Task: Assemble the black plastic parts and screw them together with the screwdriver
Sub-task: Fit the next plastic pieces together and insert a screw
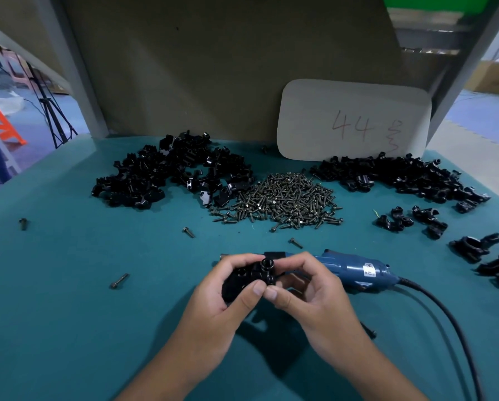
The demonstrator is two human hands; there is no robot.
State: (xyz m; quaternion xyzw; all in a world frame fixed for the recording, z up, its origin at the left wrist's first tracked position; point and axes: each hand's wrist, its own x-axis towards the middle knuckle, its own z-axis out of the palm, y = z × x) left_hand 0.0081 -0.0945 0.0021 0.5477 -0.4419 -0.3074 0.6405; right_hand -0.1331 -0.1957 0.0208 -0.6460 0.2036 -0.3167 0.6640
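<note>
My left hand point(231, 287) and right hand point(303, 285) both pinching the black plastic parts point(254, 274), glossy, blocky, round socket on top, blue screwdriver point(355, 269) lying just behind

— What are the hands doing?
— The left hand point(231, 287) and right hand point(303, 285) are meeting above the table, fingers curling inward, thumb tips touching.
— And the forearms?
— Both are angling in from below.
</note>
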